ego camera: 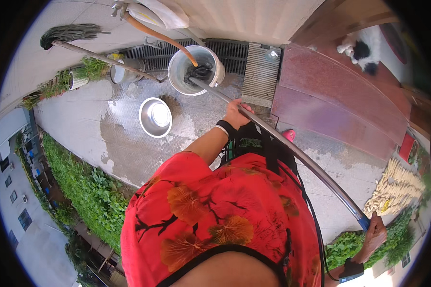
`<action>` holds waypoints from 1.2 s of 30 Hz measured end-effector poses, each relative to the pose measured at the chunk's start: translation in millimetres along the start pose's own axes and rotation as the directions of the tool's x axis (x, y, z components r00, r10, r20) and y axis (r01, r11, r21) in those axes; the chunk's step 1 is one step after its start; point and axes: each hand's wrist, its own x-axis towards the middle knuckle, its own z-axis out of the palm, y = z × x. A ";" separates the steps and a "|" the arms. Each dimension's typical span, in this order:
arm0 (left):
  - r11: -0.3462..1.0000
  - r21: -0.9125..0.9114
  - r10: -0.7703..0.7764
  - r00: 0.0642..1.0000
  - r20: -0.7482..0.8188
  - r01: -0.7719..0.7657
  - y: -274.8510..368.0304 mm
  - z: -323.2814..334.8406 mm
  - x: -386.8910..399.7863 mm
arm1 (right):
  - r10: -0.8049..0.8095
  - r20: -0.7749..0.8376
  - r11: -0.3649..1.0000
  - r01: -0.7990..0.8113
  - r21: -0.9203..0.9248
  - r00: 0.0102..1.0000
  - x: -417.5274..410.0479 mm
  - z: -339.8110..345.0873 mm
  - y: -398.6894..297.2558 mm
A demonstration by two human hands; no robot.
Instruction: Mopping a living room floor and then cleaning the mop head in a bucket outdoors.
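Note:
A long metal mop handle (301, 154) slants across my body from the bucket to the lower right. My left hand (237, 114) grips its shaft partway along. At the blue end, my right hand (375, 230) is closed around the pole. The dark mop head (203, 71) sits inside a white plastic bucket (175, 77), partly hidden in shadow and by the pole. An orange hose (158, 33) runs from the tap (119, 10) down into the bucket. Beside the bucket, a shiny metal basin (143, 117) rests on the wet paving.
A second mop (104, 59) leans near potted plants (89, 68) and a metal pail (124, 73). A slotted drain grate (230, 53) follows the wall. Reddish steps (330, 93) rise at right, with a black-and-white cat (362, 48) on top. Corn cobs (395, 186) lie spread out at far right.

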 end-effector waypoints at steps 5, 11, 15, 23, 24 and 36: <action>0.996 0.089 0.007 0.999 0.036 -0.010 -79.4 25.9 -95.1 | 0.095 -0.068 0.801 -0.036 0.597 0.993 32.5 157.0 204.2; 0.989 0.149 -0.037 0.933 0.357 -0.018 -137.8 42.4 -181.6 | 0.304 0.054 0.624 -0.241 0.743 0.951 90.2 277.4 291.0; 0.939 0.292 0.023 0.882 0.471 -0.180 -149.4 49.5 -218.7 | 0.309 0.085 0.548 -0.250 0.798 0.947 114.2 324.6 273.7; 0.931 0.332 -0.036 0.868 0.496 -0.151 -119.7 37.4 -214.3 | 0.344 0.184 0.578 -0.361 0.732 0.921 56.9 312.1 232.4; 0.933 0.330 -0.043 0.865 0.499 -0.144 -113.8 34.4 -208.6 | 0.351 0.196 0.608 -0.382 0.696 0.916 44.5 298.1 230.1; 0.998 0.056 0.015 0.990 0.140 -0.023 30.7 -25.9 -3.4 | -0.288 0.086 0.957 0.284 0.065 0.954 -23.5 -22.9 -61.2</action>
